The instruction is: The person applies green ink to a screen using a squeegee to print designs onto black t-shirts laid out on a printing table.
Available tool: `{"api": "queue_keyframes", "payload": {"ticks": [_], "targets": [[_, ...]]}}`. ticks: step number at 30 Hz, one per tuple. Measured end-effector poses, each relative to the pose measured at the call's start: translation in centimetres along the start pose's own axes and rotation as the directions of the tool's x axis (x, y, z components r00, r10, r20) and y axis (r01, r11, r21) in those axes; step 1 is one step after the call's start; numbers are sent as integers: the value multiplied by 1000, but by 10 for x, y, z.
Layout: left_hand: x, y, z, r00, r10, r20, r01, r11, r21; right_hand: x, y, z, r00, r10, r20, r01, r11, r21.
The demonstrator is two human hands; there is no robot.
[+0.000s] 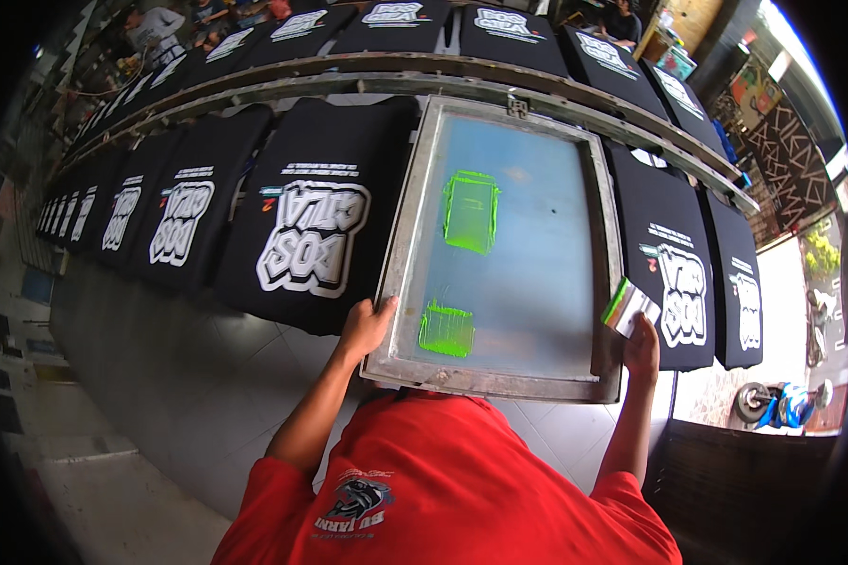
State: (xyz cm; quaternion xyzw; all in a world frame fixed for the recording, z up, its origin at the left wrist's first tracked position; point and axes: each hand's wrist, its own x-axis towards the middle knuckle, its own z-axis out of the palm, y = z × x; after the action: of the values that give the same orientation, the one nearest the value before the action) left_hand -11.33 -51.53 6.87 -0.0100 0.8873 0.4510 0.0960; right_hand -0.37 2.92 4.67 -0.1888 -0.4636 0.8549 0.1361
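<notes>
A screen printing frame (400, 250) with a worn grey border lies in front of me. Its pale blue mesh (528, 282) carries two patches of bright green ink, a larger one (471, 212) farther off and a smaller one (447, 330) nearer. My left hand (366, 328) is closed on the frame's left edge, close to the near corner. In my right hand (643, 350), just beyond the frame's right side, is a small squeegee (631, 309) with green ink along one edge. What lies under the frame is hidden.
Black T-shirts (320, 207) with white lettering lie in a row on both sides of the frame. A second row (509, 42) runs behind a metal rail (301, 89). Several people are at the far side. A blue motorbike (787, 405) stands at right on the ground.
</notes>
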Motion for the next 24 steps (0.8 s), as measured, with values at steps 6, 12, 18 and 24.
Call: {"api": "queue_keyframes", "payload": {"ticks": [6,12,18,24], "targets": [[3,-51,-97,995,55,-81,-59,997,-47,-45,49,104,994,5,111,-18,993,119],[38,-172,-244,992,91,-93,-94,995,-30,-75,169,233,970,-43,238,16,993,117],[37,-258,-355,988,107,-112,-115,991,-66,-129,232,395,993,96,72,-103,990,95],[49,-312,-384,995,26,-97,-37,993,-115,-125,270,419,995,72,70,-72,997,2]]}}
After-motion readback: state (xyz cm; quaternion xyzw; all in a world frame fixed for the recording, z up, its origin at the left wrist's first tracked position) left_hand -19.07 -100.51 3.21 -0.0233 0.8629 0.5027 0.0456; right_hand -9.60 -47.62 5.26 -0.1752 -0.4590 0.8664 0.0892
